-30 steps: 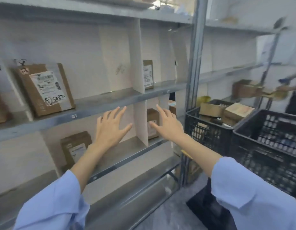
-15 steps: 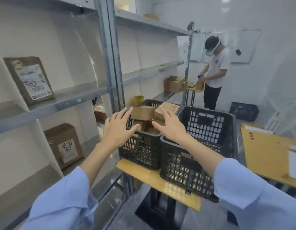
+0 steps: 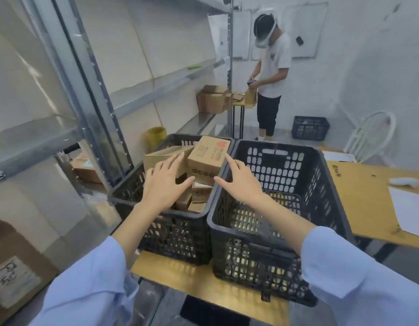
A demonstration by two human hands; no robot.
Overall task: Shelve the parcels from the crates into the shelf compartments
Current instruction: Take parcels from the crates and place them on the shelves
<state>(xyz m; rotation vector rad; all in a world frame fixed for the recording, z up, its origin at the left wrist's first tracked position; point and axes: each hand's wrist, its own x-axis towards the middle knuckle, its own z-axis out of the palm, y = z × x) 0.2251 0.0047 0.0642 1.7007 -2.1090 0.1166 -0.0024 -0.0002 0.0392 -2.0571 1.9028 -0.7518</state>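
Two black plastic crates stand side by side on a low wooden table. The left crate (image 3: 180,234) holds several brown cardboard parcels; the topmost parcel (image 3: 207,155) bears a red heart mark. The right crate (image 3: 283,260) shows no parcels inside. My left hand (image 3: 165,182) hovers with spread fingers over the left crate's parcels. My right hand (image 3: 241,182) reaches in beside it, its fingertips close to the heart-marked parcel. Neither hand holds anything. The metal shelf (image 3: 69,132) rises at the left.
A shelved parcel (image 3: 11,274) shows at the lower left, another parcel (image 3: 86,170) lies behind the shelf upright. A person (image 3: 270,74) works at a far stand with boxes (image 3: 213,98). A wooden desk (image 3: 368,198) with papers is on the right, a white chair (image 3: 373,135) and a blue crate (image 3: 310,128) beyond.
My view has swung right from the shelf compartments to the crates. Both hands have moved from the shelf to above the left crate, now nearer its parcels.
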